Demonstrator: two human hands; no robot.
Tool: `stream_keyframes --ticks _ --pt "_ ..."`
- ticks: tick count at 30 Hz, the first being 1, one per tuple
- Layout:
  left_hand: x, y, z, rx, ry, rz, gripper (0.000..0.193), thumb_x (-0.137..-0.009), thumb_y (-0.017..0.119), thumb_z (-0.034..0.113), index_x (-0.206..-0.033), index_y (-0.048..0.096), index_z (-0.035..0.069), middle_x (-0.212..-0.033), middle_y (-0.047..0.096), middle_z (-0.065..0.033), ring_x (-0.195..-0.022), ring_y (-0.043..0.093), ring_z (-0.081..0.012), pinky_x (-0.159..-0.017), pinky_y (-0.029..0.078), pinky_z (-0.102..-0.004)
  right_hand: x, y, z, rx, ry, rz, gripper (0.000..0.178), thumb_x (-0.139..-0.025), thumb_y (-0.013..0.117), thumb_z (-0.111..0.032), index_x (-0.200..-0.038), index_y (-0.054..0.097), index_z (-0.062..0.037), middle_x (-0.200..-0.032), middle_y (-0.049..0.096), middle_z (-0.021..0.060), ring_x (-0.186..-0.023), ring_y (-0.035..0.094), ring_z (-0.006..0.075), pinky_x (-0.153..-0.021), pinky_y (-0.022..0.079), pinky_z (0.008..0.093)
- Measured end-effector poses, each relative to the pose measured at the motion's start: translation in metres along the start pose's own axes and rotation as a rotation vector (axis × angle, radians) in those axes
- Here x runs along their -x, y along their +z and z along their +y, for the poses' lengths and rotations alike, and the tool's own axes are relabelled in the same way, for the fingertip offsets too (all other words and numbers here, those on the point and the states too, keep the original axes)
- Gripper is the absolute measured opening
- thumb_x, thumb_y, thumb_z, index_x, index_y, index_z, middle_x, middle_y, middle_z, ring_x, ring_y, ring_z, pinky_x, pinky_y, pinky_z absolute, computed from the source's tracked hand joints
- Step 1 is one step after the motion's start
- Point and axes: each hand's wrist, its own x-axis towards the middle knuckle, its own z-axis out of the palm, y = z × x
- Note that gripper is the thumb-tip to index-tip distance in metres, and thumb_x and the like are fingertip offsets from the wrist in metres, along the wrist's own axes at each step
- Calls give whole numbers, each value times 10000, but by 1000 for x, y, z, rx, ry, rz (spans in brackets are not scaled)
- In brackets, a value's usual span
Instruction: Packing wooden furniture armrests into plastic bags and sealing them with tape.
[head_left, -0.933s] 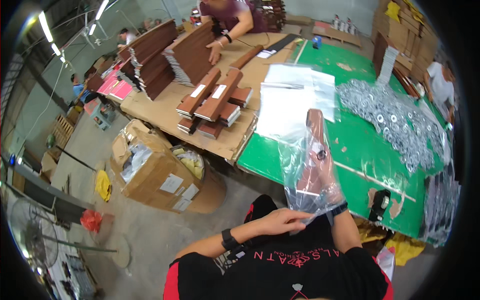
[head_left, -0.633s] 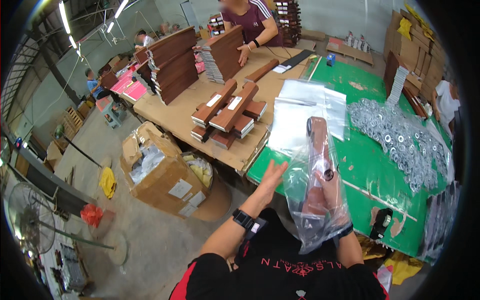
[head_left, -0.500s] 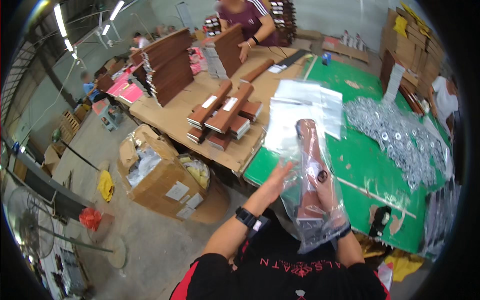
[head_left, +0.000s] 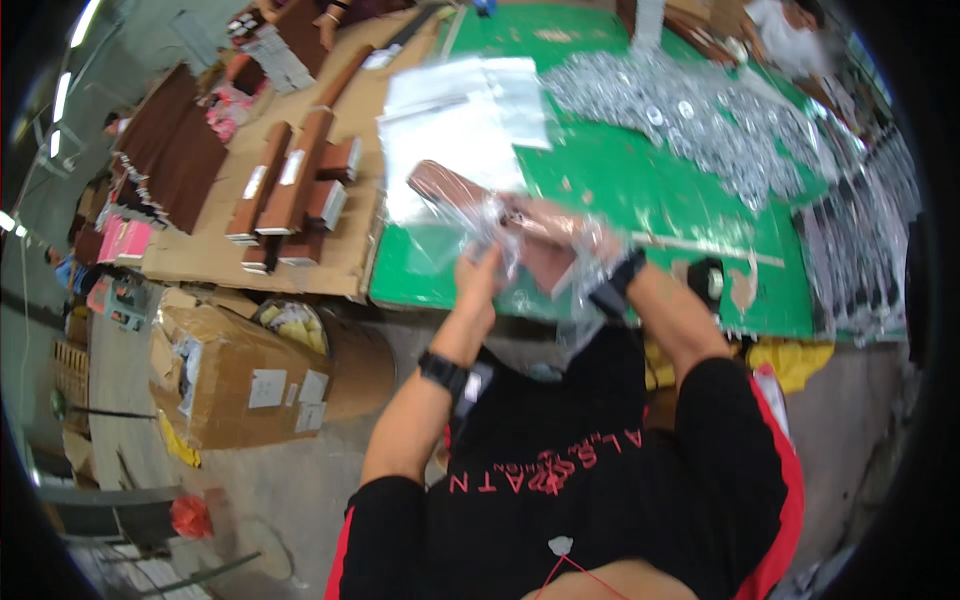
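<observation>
A reddish-brown wood-look piece point(head_left: 447, 186) lies slantwise inside a clear plastic bag point(head_left: 575, 335), above the near part of the green table. My right hand point(head_left: 565, 222) reaches into the bag, its wrist wrapped in the film, and is closed around the brown piece. On the near side of the piece, my left hand point(head_left: 480, 268) is closed on the crumpled film of the bag. Its fingertips are partly blurred. Behind the hands lies a pile of flat clear bags point(head_left: 440, 110), partly covered by the brown piece.
The green table point(head_left: 600, 190) bears a heap of grey metal rings point(head_left: 680, 110). To the left, a cardboard-covered table point(head_left: 335, 240) holds stacked brown pieces point(head_left: 290, 180). A cardboard box point(head_left: 235, 375) stands below it. Other people work at the far edges.
My view has swung, so the tables appear further left and higher. The brown piece has turned from upright to slanting left. My left hand has closed on the bag film.
</observation>
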Motion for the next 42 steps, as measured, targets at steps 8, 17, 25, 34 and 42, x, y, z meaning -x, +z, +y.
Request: stream_keyframes --ticks 8,17,25,34,42 --pt "-13 -12 -16 17 20 -53 631 -962 627 131 -1486 287 39 -1184 575 -119 -989 625 -224 -724 584 -382 100 -27 19 822 -476 131 822 -904 686 -411 -1512 316 2 -1566 321 222 -1445 316 395 -1187 266 472" --pt "37 -26 -21 -136 52 -194 682 -951 669 176 -1506 285 75 -1055 639 -114 -844 681 -197 -697 579 -303 130 2 16 664 -335 497 914 -771 775 -474 -1459 400 -6 -1556 339 185 -1397 372 403 -1159 308 497" --pt "67 -65 21 -456 -189 -235 442 -915 729 204 -1292 553 53 -843 660 -55 -702 641 -133 -620 528 -245 163 -43 38 796 -308 283 1094 -735 784 -19 -1596 122 -147 -1654 71 182 -1519 112 387 -1215 219 462" --pt "7 -111 68 -1740 986 6 727 -761 747 79 -1434 485 171 -1477 463 -63 -1373 426 -267 -1133 323 -454 234 -11 -5 426 5 340 408 -953 584 -145 -1350 593 -50 -1519 448 161 -1507 221 346 -1200 213 445" --pt "-36 -116 73 -1692 1211 -94 457 -860 616 45 -1295 640 184 -1387 586 -22 -1333 497 -225 -1141 327 -427 245 43 -40 702 87 723 385 -903 692 -359 -1130 707 -49 -1321 623 131 -1377 452 271 -1153 309 414"
